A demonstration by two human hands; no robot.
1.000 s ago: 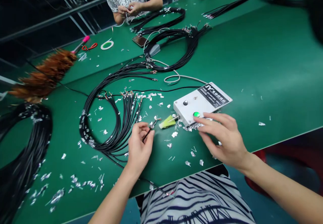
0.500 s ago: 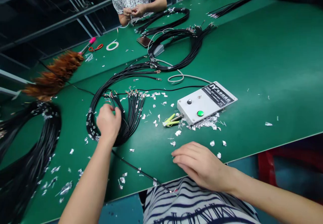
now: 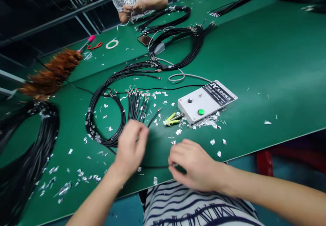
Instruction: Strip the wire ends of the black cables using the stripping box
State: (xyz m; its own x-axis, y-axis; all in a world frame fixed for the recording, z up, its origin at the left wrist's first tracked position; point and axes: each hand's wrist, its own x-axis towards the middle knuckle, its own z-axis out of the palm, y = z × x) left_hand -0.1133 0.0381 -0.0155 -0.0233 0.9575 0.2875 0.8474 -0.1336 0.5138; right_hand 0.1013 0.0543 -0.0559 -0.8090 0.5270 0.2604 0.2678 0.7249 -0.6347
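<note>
My left hand (image 3: 132, 144), slightly blurred, is closed over the front of a coiled bundle of black cables (image 3: 93, 127). One black cable end (image 3: 154, 116) with bare wire tips sticks out beyond its fingers. Near the table's front edge, my right hand (image 3: 193, 164) has its fingers curled at the end of another black cable (image 3: 155, 167), which runs in from the left; its tip is hidden by the fingers. Behind the right hand lies a white-grey control box (image 3: 195, 107) with a green button, a black knob and a yellow-green clip (image 3: 171, 120) at its front.
Foil scraps (image 3: 207, 121) litter the green table (image 3: 254, 66). More cable bundles lie at the left (image 3: 48, 127) and behind (image 3: 183, 64). A brown feather duster (image 3: 57, 66), red-handled scissors (image 3: 94, 46), a tape roll (image 3: 112, 44) and a phone (image 3: 144, 40) lie farther back. A co-worker (image 3: 137, 1) sits opposite.
My left hand has moved right and toward me from the coil, with a cable end now beyond its fingers. My right hand has curled, and the loose front cable now reaches it.
</note>
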